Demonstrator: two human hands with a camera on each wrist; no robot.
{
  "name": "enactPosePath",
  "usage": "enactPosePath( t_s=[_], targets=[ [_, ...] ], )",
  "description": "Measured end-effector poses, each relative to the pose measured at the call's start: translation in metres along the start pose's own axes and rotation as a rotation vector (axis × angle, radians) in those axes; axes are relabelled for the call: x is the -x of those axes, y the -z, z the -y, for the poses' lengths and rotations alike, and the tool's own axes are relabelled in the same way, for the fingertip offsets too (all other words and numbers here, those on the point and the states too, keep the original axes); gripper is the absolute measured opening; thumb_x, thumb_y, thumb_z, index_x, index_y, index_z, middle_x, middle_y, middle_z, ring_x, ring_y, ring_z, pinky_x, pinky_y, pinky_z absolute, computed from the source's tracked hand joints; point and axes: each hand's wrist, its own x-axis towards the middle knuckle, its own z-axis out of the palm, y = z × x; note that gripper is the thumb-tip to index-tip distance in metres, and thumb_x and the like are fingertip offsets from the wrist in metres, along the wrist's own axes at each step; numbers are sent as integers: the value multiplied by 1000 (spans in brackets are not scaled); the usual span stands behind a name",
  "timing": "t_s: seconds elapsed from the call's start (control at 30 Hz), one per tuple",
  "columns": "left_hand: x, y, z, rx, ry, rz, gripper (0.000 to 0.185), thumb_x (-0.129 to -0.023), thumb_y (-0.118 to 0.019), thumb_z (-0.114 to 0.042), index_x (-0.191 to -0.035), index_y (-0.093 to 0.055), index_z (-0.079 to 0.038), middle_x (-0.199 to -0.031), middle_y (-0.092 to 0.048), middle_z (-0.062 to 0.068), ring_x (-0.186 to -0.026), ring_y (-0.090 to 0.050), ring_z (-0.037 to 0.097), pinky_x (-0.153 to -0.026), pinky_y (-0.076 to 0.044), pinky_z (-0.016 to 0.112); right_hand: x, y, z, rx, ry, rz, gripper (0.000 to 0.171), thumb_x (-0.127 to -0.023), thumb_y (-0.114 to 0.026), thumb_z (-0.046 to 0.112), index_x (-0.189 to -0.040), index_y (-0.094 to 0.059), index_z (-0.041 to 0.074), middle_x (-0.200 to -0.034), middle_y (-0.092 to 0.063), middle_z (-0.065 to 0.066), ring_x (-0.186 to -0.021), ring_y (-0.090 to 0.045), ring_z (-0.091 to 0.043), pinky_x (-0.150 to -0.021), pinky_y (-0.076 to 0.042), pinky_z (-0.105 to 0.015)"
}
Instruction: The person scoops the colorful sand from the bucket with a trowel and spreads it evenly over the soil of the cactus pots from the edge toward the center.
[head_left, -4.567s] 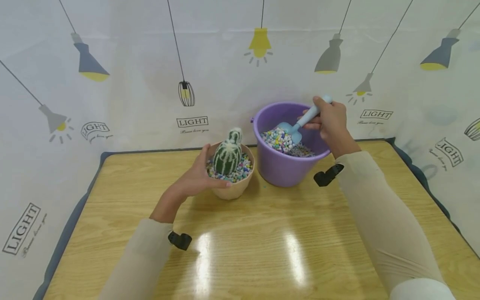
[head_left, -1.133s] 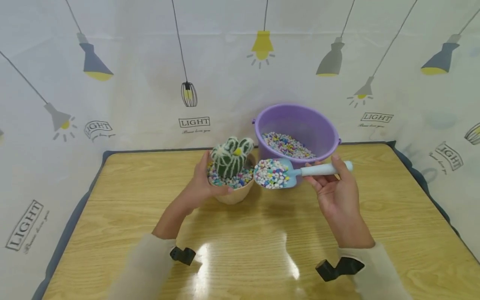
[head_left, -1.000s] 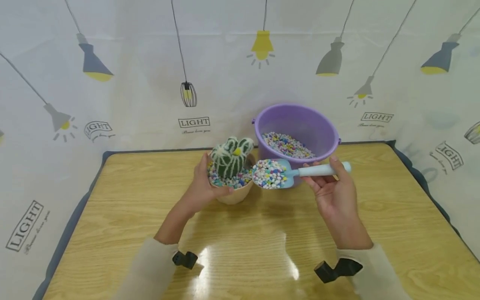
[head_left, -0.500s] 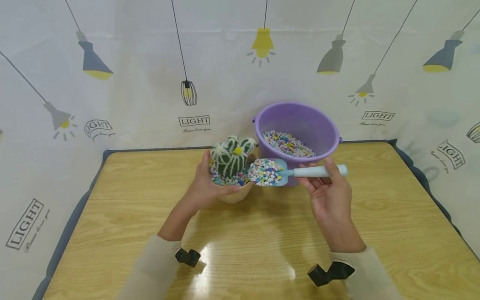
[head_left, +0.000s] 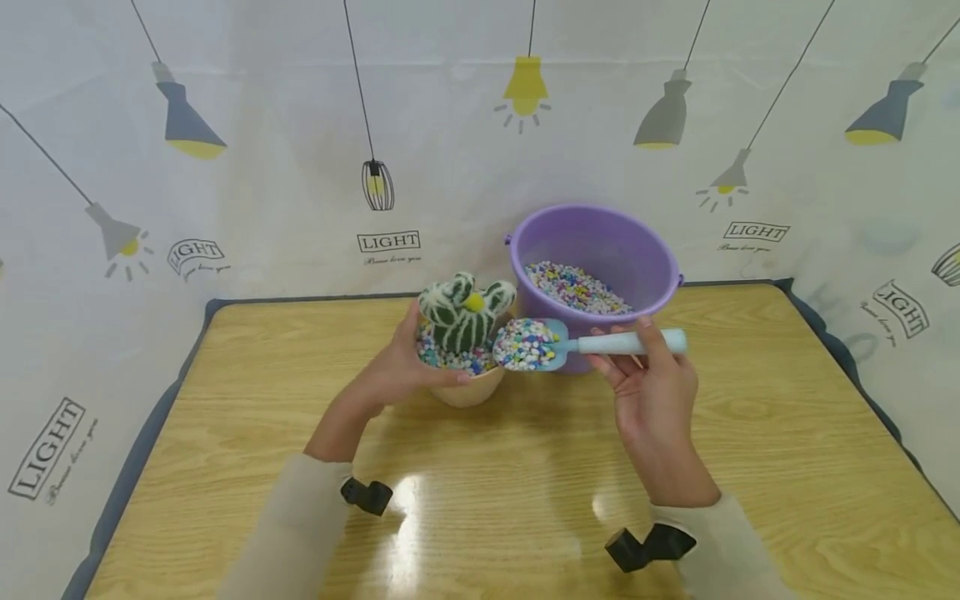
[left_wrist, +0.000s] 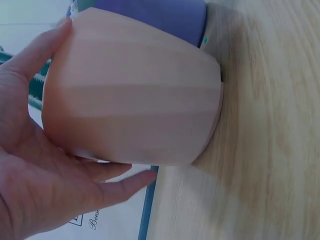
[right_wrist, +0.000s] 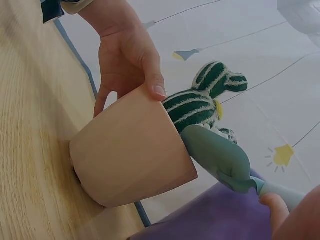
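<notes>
Nearest the viewer, two sleeved forearms reached out over the wooden desk (head_left: 525, 500). The left hand (head_left: 397, 375) gripped the beige pot (head_left: 468, 390) from about its 9 o'clock side, the palm and fingers curled round the wall and the thumb hooked over the near rim; the left wrist view showed the pot (left_wrist: 132, 95) cupped in that palm and tipped, with its base edge meeting the desk. The right hand (head_left: 652, 392), at about 3 o'clock from the pot, pinched the pale handle of the blue scoop (head_left: 558, 346) between the thumb and curled fingers, palm turned upward. The scoop's bowl was heaped with coloured pebbles (head_left: 522, 343) and lay at the pot's 3 o'clock rim, touching or just beside it; from the right wrist view its underside (right_wrist: 217, 157) lay against the rim beside the plant. A green-and-white striped cactus (head_left: 465, 312) with a yellow spot on top stood in the pot among more pebbles. Beyond, at about 1 o'clock from the pot, stood the purple bucket (head_left: 660, 267), part-filled with the same pebbles. Farthest back hung a white backdrop (head_left: 300, 125) printed with lamps.
</notes>
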Motion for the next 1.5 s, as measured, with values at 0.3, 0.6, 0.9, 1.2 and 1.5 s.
enactPosePath(
  t_s=[0.3,0.6,0.9,1.2,1.5],
  targets=[
    [3,1,13,30,22,-30,116,-69,-89,-19,-150,-10,-38,-146,-36,2,-128,-47,27,-103,-45,41,4,-7,-5,23,82,-14,27,-87,-74,13,-101,-55,-1,-81,-69,-19,-76,-73,-33,-69,-57,-47],
    [7,0,17,66,58,-59,119,-70,-88,-18,-152,-3,-34,-143,-38,8,-123,-51,29,-99,-49,38,7,-12,-5,62,137,-8,29,-86,-74,15,-100,-54,-2,-79,-69,-18,-75,-73,-31,-67,-57,-45],
    [5,5,16,96,54,-7,118,-69,-89,-19,-151,-6,-39,-147,-35,5,-129,-46,27,-105,-42,42,12,-22,-5,149,228,24,28,-86,-74,13,-101,-56,-3,-80,-71,-17,-73,-73,-29,-58,-58,-40],
    [3,7,16,71,71,7,117,-71,-88,-19,-151,-6,-42,-146,-35,6,-129,-46,29,-107,-41,44,14,-26,-5,214,304,52,32,-86,-75,16,-102,-54,-2,-83,-71,-18,-76,-73,-30,-59,-58,-40],
    [3,10,14,64,86,39,119,-71,-88,-20,-152,-3,-42,-145,-37,6,-129,-46,28,-107,-41,44,17,-30,-7,239,383,68,39,-84,-76,12,-102,-48,-8,-80,-72,-17,-73,-73,-29,-56,-58,-36]
  ],
)
